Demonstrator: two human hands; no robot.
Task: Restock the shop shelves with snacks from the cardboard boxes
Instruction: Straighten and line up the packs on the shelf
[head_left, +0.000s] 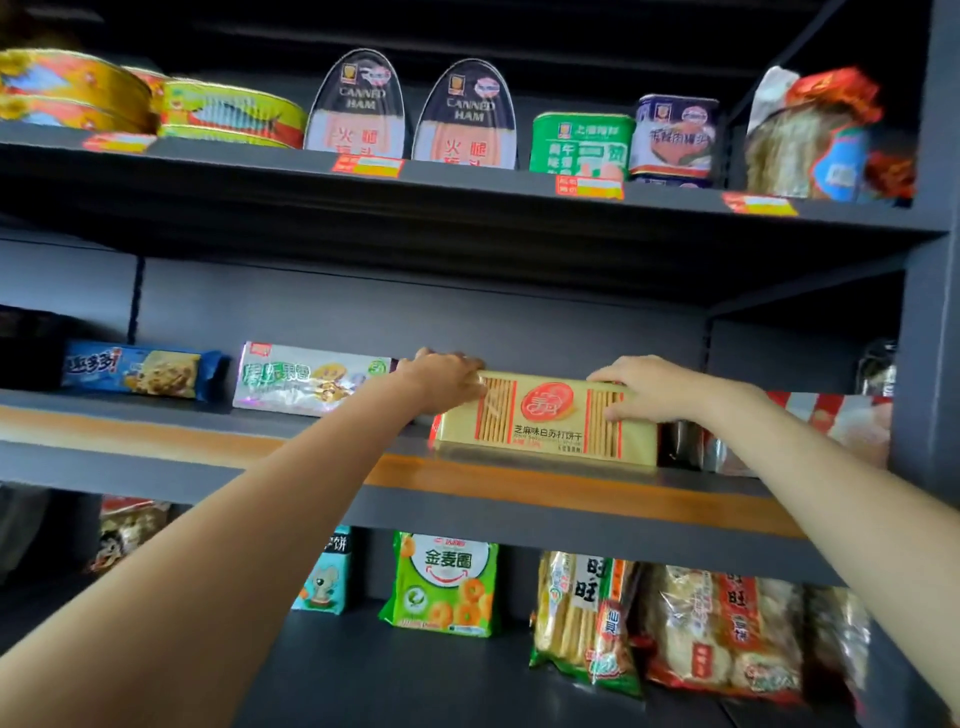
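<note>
A gold pack of soda crackers (545, 421) with a red round logo stands on its long edge on the middle shelf (311, 462), near the front. My left hand (447, 376) grips its upper left corner, fingers curled over the top. My right hand (654, 387) holds the upper right corner, thumb on the front face. Both arms reach up from below. No cardboard box is in view.
To the pack's left on the same shelf lie a green-and-silver snack bag (311, 379) and a blue cookie pack (135, 369). A red-and-white bag (841, 426) sits to the right. Cans (358, 106) line the top shelf. Snack bags (447, 584) fill the lower shelf.
</note>
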